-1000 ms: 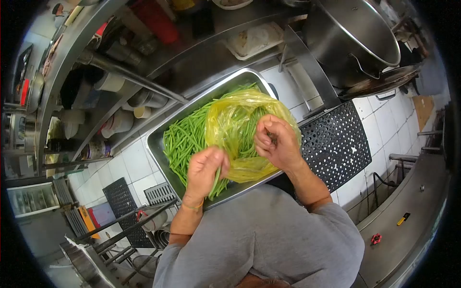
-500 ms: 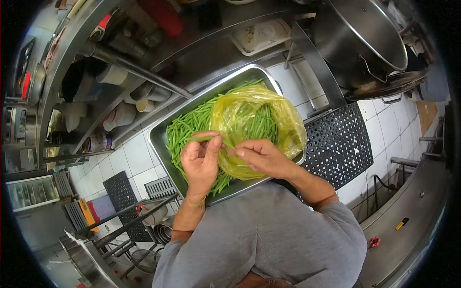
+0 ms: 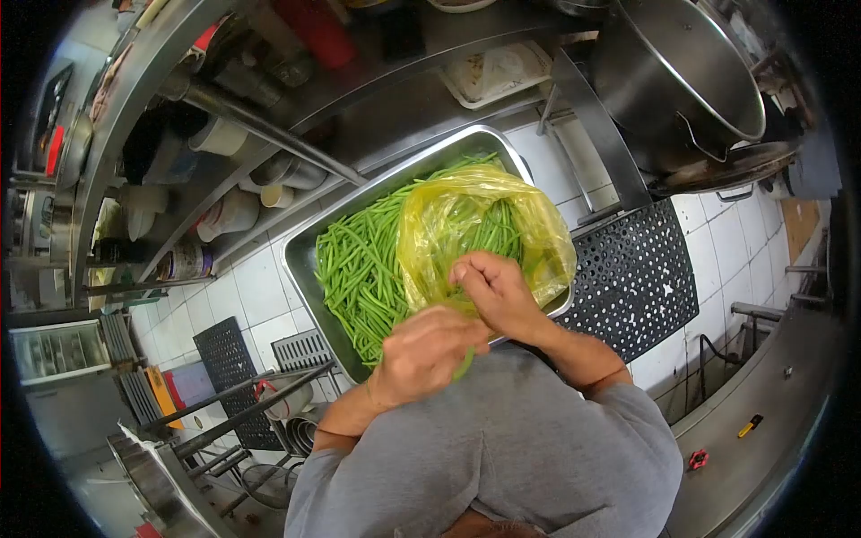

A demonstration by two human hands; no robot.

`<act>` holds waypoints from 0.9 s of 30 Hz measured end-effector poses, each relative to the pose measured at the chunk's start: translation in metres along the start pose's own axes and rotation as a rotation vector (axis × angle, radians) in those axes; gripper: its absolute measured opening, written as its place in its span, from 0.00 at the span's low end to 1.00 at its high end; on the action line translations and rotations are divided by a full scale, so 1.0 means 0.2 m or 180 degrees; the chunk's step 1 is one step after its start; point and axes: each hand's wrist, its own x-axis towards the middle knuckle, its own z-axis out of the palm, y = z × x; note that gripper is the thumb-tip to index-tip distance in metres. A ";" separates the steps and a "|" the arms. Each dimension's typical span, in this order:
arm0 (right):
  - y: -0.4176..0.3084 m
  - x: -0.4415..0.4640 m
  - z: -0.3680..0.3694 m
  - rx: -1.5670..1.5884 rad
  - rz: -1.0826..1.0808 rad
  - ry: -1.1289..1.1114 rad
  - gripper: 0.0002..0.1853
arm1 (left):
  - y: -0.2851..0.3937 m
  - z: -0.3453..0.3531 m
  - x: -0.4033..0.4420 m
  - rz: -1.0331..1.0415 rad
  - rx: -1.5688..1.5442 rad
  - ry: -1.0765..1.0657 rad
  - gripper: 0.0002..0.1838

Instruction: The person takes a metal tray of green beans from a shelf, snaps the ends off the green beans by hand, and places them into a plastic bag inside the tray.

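Note:
Long green beans (image 3: 363,269) fill the left side of a deep steel pan (image 3: 300,260). On the pan's right side rests a yellow plastic bag (image 3: 430,215), its mouth spread wide, with more beans inside. My left hand (image 3: 426,354), slightly blurred, is closed at the pan's near edge by my shirt. A green bean (image 3: 465,363) sticks out below its fingers. Curled over the near part of the bag is my right hand (image 3: 498,291), thumb pressed to the fingers. Whatever it pinches, if anything, is hidden.
A large steel pot (image 3: 677,81) stands at the upper right. Black perforated mats (image 3: 628,278) lie on the white tiled floor. Steel shelving (image 3: 260,134) with containers runs along the left and back. At the right, a steel counter (image 3: 753,439) holds a yellow cutter (image 3: 750,425).
My left hand has swung down and right with the bean, from above the pan to its near edge. My right hand has shifted slightly and curled its fingers. The view has moved a little.

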 end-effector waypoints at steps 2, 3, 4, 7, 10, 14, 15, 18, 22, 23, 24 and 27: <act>-0.01 0.01 -0.02 0.0697 0.0583 -0.0089 0.08 | 0.03 -0.04 0.01 0.0142 -0.0265 -0.0240 0.14; -0.01 0.02 -0.04 0.1388 0.1158 -0.0222 0.08 | 0.03 -0.06 0.01 0.0046 0.0050 -0.0094 0.12; -0.02 0.02 -0.05 0.1385 0.1162 -0.0243 0.08 | 0.04 -0.09 0.01 -0.0058 0.0376 0.0061 0.10; -0.02 0.03 -0.13 0.2595 0.1078 -0.0067 0.08 | 0.04 -0.19 0.01 -0.1107 0.1152 0.0510 0.14; -0.02 0.05 -0.24 0.3098 0.0562 0.0068 0.09 | -0.11 -0.25 -0.05 -0.1681 0.1009 0.0662 0.21; -0.30 -0.03 -0.34 0.2950 -0.0355 0.0386 0.09 | -0.22 -0.32 -0.09 -0.1669 0.1366 0.1006 0.23; -0.36 -0.10 -0.36 0.2725 -0.0542 0.0554 0.09 | -0.25 -0.32 -0.12 -0.1692 0.1381 0.1004 0.23; -0.57 -0.12 -0.46 0.2966 -0.2292 -0.1757 0.15 | -0.30 -0.34 -0.13 -0.1524 0.1454 0.1269 0.15; -0.85 -0.35 -0.43 0.0231 -0.3218 -0.1044 0.29 | -0.28 -0.31 -0.09 -0.1342 0.1338 0.1426 0.10; -0.85 -0.29 -0.37 0.0226 -0.3625 -0.0628 0.30 | -0.28 -0.30 -0.09 -0.1343 0.1367 0.1396 0.10; -0.87 -0.25 -0.33 0.0205 -0.4026 -0.0205 0.37 | -0.27 -0.30 -0.08 -0.1241 0.1334 0.1340 0.08; -0.93 -0.26 -0.37 0.0226 -0.3572 -0.0247 0.18 | -0.22 -0.26 -0.02 -0.0945 0.1544 0.1013 0.06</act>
